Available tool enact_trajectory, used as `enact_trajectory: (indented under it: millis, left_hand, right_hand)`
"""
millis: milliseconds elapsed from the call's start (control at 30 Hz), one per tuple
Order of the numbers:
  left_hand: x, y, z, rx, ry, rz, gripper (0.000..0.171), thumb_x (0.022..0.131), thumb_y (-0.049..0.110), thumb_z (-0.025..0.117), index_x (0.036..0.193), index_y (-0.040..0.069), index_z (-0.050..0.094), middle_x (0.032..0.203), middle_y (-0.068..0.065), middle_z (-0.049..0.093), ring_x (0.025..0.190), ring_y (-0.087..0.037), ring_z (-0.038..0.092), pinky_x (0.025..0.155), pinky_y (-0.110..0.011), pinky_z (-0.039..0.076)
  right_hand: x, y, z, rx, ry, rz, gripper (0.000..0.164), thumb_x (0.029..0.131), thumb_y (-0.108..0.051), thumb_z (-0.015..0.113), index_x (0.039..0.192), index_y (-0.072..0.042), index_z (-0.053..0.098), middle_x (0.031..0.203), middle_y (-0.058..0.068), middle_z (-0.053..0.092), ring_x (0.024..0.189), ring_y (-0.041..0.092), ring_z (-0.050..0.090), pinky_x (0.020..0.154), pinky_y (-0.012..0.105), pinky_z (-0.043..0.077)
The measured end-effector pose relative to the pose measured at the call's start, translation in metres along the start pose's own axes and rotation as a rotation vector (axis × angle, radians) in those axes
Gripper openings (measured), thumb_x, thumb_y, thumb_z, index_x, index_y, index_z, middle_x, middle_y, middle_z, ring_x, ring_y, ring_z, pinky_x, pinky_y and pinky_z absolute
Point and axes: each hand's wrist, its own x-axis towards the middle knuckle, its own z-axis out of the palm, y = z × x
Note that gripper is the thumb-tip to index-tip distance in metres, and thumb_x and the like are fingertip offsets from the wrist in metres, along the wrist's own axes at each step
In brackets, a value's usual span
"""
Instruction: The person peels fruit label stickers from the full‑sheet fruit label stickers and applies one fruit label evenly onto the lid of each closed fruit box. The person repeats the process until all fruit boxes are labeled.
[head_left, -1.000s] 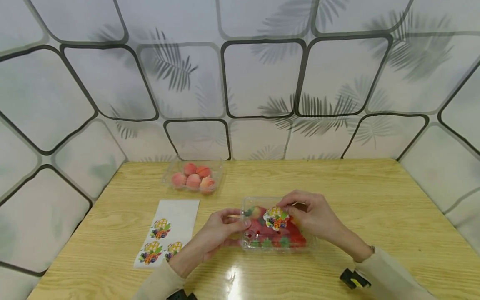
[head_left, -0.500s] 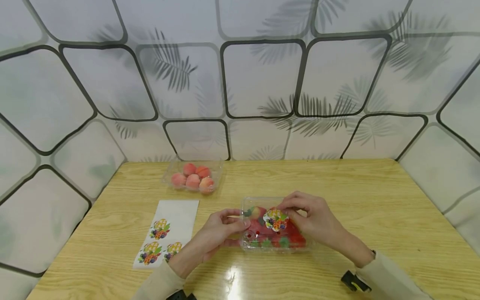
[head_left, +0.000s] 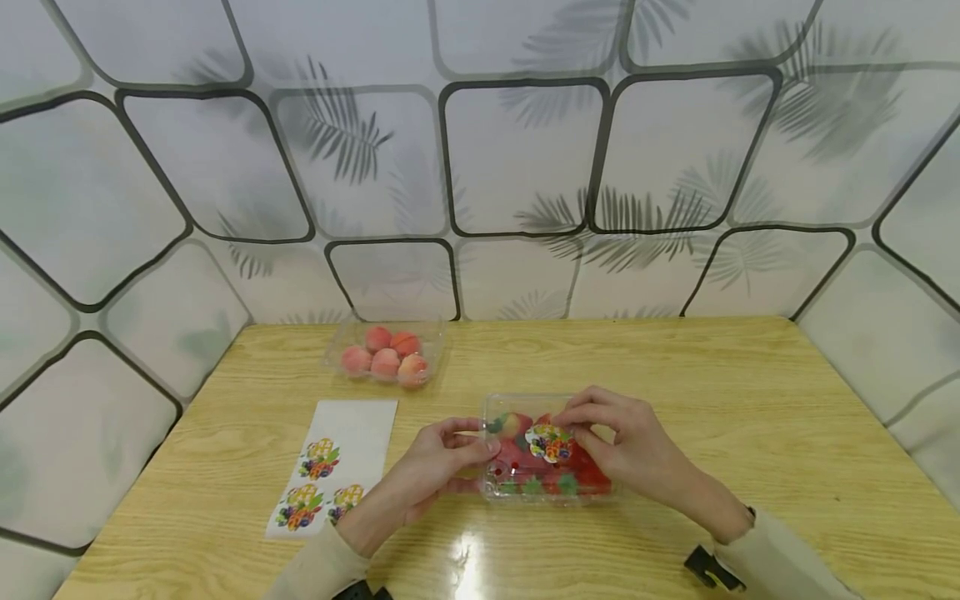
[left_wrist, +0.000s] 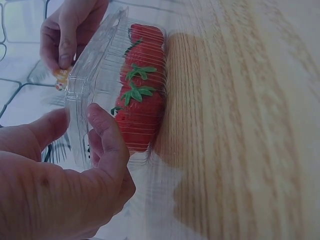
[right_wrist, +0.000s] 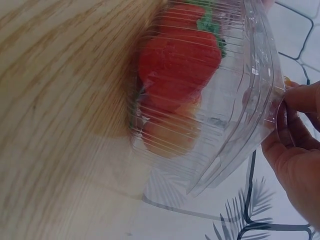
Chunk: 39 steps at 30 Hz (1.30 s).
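Note:
A clear plastic fruit box (head_left: 497,405) with a lid stands on the table, holding red strawberries (left_wrist: 141,117) with green leaves. My left hand (head_left: 429,467) grips its left end, the thumb on top of the lid and the fingers at the side. Over the lid, my right hand (head_left: 628,437) pinches the upper right edge of a round, fruit-printed sticker (head_left: 549,445) between thumb and fingers. The sticker lies close over the lid's middle. From the right wrist, the right hand (right_wrist: 297,135) shows beside the lid, with most of the sticker hidden.
A white sticker sheet (head_left: 363,433) with several fruit stickers lies to the left, partly behind the left forearm. Farther back, a clear box (head_left: 335,346) holds several peaches (head_left: 386,363). A patterned wall (head_left: 525,275) rises behind the wooden table (head_left: 712,375).
The right hand's fingers have shifted slightly along the sticker's edge. The left hand and the fruit box have stayed nearly still.

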Motion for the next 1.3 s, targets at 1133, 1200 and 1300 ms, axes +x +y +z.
enact_trajectory:
  millis: [1133, 1200, 1300]
  left_hand:
    - [0.0002, -0.0005, 0.0003, -0.001, 0.006, -0.004, 0.062, 0.097, 0.025, 0.073, 0.147, 0.001, 0.045, 0.128, -0.015, 0.059, 0.100, -0.018, 0.067, 0.077, -0.030, 0.062]
    - [0.0002, -0.0004, 0.0004, -0.001, 0.005, -0.003, 0.062, 0.097, 0.025, 0.073, 0.147, 0.001, 0.045, 0.127, -0.015, 0.059, 0.099, -0.017, 0.067, 0.077, -0.029, 0.062]
    - [0.0001, -0.0005, 0.0004, -0.001, 0.002, -0.002, 0.063, 0.097, 0.026, 0.073, 0.147, 0.001, 0.045, 0.127, -0.015, 0.059, 0.099, -0.017, 0.067, 0.078, -0.029, 0.062]
  right_hand:
    - [-0.0047, -0.0003, 0.0025, -0.019, -0.025, -0.058, 0.031, 0.079, 0.015, 0.077, 0.099, -0.009, 0.079, 0.095, 0.001, 0.069, 0.078, 0.008, 0.063, 0.066, 0.012, 0.049]
    - [-0.0050, -0.0004, 0.0024, -0.022, -0.028, -0.060, 0.023, 0.085, 0.009, 0.076, 0.099, -0.009, 0.079, 0.095, 0.002, 0.069, 0.079, 0.008, 0.063, 0.065, 0.013, 0.049]
    - [-0.0052, -0.0005, 0.0027, -0.025, -0.028, -0.067, 0.020, 0.087, 0.007, 0.075, 0.099, -0.009, 0.079, 0.095, 0.003, 0.069, 0.080, 0.009, 0.063, 0.064, 0.014, 0.049]
